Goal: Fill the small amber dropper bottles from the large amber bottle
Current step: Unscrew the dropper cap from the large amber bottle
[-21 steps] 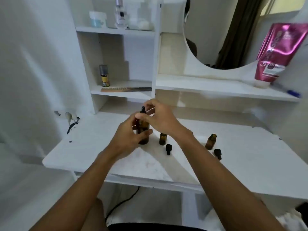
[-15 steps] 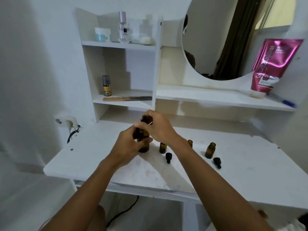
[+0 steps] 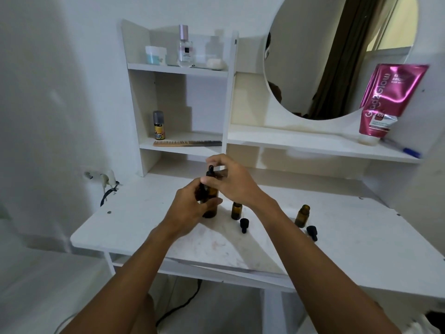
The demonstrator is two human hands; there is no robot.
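The large amber bottle [image 3: 211, 201] stands on the white table [image 3: 337, 242]. My left hand [image 3: 190, 208] grips its body. My right hand [image 3: 231, 179] pinches the black dropper cap [image 3: 211, 171] on its neck. Two small amber dropper bottles stand uncapped to the right: one [image 3: 236, 210] just beside the big bottle, another [image 3: 302, 215] further right. A loose black dropper cap [image 3: 243, 224] lies in front of the first, and a second cap [image 3: 312, 232] lies by the other. My right forearm hides the table between the small bottles.
A shelf unit behind holds a comb [image 3: 187, 143], a small spray can [image 3: 159, 125], a perfume bottle [image 3: 186, 48] and a jar [image 3: 155, 55]. A round mirror [image 3: 337, 56] and a pink tube [image 3: 387, 102] stand at the right. A wall plug [image 3: 106, 179] sits at the left.
The camera has tilted up, so the shelf and mirror show more. My hands stay on the large bottle; the right fingers have shifted on its cap.
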